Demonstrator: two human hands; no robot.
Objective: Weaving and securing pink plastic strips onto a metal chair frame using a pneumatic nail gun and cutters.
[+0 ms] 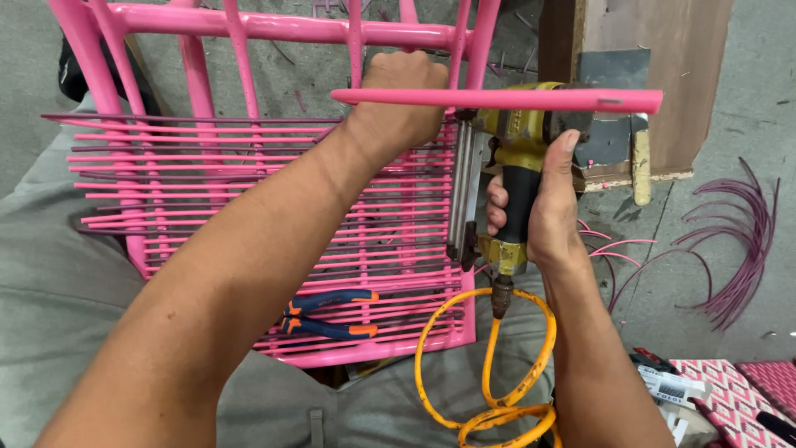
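Grey concrete floor (746, 99) lies beyond my knees, with a wooden board (655, 50) standing at the upper right and a loose bundle of purple cane strands (738, 249) curling on the floor at the right. Across my lap in grey trousers (50, 282) rests one pink metal chair frame (274, 25), its seat strung with many pink cords (207, 166) running side to side.

My left hand (398, 95) reaches forward, forearm stretched out across the seat, fist closed around an upright bar of the frame near the top rail. A single long pink strip (497, 99) runs level just in front of my knuckles; I cannot tell whether my fingers pinch it.

My right hand (539, 207) wraps its fingers tightly round the black grip of one yellow pneumatic nail gun (518, 141), thumb up along its side, the gun's nose set against the strip. One orange air hose (489, 365) coils down from the handle base.

One pair of pliers with blue-and-orange handles (327, 315) lies on the woven seat near its lower edge.
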